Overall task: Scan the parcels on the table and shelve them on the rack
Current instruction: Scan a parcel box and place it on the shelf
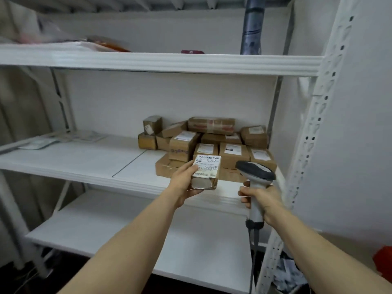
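Observation:
My left hand (185,181) grips a small brown parcel (206,172) with a white barcode label facing up, held just in front of the middle shelf (84,162) of the white rack. A grey handheld scanner (255,172) is held by its handle in my right hand (262,198), its head level with the parcel and a little to the right of it. A pile of several brown cardboard parcels (212,141) lies at the right end of the middle shelf, directly behind the held parcel.
The rack's perforated white upright (314,124) stands close on the right. The top shelf (148,60) carries flat packets, a dark red item and a dark tube. Flat envelopes (63,139) lie at the middle shelf's left. A lower shelf (127,225) sits beneath; the scanner cable hangs down.

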`<action>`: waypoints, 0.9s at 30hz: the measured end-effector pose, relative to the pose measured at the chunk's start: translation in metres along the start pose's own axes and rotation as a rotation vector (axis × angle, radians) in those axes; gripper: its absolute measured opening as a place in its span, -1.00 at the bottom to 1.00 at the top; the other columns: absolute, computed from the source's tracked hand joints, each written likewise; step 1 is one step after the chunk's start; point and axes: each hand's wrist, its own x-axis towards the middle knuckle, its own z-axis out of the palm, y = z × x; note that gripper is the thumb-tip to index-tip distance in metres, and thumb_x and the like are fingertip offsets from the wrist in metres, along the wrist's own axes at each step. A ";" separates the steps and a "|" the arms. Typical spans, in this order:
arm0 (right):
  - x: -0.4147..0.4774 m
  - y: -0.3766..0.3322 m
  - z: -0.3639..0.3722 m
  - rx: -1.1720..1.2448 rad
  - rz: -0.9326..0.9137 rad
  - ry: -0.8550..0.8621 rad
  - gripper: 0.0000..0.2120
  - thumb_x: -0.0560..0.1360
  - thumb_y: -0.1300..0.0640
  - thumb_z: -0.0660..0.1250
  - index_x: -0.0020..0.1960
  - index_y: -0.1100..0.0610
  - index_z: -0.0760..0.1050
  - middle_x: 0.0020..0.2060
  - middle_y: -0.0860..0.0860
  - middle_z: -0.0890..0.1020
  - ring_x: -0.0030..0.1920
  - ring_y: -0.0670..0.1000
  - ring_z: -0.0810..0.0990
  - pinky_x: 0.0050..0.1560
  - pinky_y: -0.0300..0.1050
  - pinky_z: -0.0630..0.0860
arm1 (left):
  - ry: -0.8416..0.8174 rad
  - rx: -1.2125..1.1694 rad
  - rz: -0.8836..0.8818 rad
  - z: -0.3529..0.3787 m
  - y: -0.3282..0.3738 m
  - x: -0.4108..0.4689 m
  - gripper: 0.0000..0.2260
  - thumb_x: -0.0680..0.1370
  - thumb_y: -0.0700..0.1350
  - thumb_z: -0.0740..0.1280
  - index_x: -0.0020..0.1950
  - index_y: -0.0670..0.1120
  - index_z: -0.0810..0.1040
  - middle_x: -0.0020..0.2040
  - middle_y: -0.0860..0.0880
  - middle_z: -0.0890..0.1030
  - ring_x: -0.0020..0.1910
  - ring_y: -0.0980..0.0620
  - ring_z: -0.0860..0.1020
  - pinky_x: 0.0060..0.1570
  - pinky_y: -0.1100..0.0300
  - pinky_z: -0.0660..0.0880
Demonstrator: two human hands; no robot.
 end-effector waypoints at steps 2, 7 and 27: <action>0.018 -0.004 0.030 -0.002 0.001 -0.044 -0.87 0.40 0.36 0.45 -0.08 0.26 0.55 -0.30 0.20 0.69 -0.46 0.02 0.59 -0.44 -0.17 0.52 | 0.061 0.017 0.038 -0.023 0.012 0.016 -0.82 0.60 -0.02 0.29 0.19 0.05 0.55 0.05 -0.04 0.68 -0.05 -0.01 0.65 -0.27 0.11 0.59; 0.070 -0.021 0.098 0.003 -0.006 -0.116 -0.88 0.41 0.34 0.46 -0.08 0.31 0.56 -0.33 0.18 0.67 -0.47 0.01 0.58 -0.48 -0.20 0.50 | 0.214 0.000 0.140 -0.071 0.049 0.060 -0.78 0.59 0.08 0.28 0.02 -0.05 0.58 -0.19 -0.02 0.71 -0.40 0.10 0.64 -0.54 0.30 0.44; 0.208 -0.081 0.298 -0.143 -0.025 -0.267 -0.96 0.48 0.27 0.40 -0.11 0.25 0.56 -0.39 0.08 0.64 -0.44 -0.04 0.57 -0.45 -0.25 0.49 | 0.328 0.105 0.146 -0.206 0.128 0.297 -0.79 0.50 -0.30 0.37 0.09 -0.17 0.45 -0.17 -0.09 0.55 -0.27 -0.06 0.58 -0.48 0.23 0.56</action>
